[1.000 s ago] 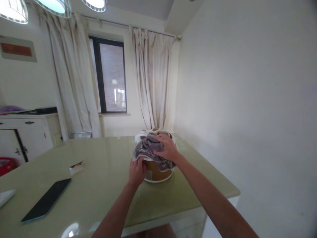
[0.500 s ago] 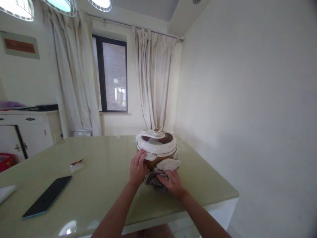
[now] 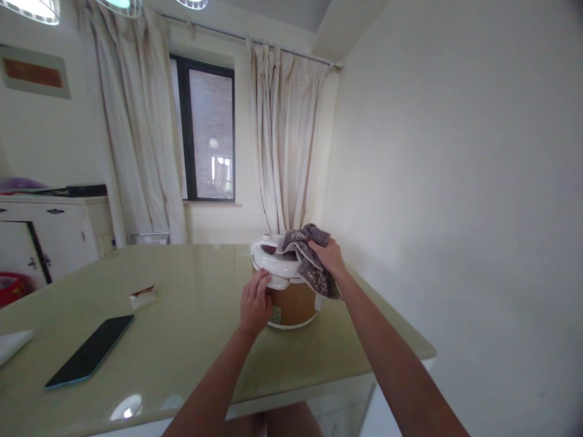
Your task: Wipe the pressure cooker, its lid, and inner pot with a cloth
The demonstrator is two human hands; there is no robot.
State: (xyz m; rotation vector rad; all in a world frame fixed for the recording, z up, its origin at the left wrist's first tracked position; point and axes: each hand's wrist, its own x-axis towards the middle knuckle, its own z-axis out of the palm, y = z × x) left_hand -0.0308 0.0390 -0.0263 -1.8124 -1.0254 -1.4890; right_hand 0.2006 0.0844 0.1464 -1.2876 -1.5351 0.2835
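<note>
An electric pressure cooker [image 3: 295, 305] with a white lid and brown body stands upright on the table. My left hand [image 3: 255, 304] is against its front left side, fingers bent over the lid's rim beside the white front handle [image 3: 279, 283]. A grey patterned cloth [image 3: 314, 262] is bunched in my right hand [image 3: 328, 254], which is closed on it at the right of the lid. The cloth drapes over the lid's top and right side, hiding the control part of the lid and hanging down along the body.
The pale green glossy table [image 3: 191, 291] meets a white wall [image 3: 455, 182] on the right. To the left lie a dark tablet-like slab [image 3: 90, 352], a small white packet [image 3: 143, 297] and a white item [image 3: 13, 345]. A white cabinet [image 3: 68, 243] stands farther back.
My right hand has lifted the cloth from the cooker's lower front up to the right of its lid, uncovering the brown body. My left hand stays at the same place on the cooker.
</note>
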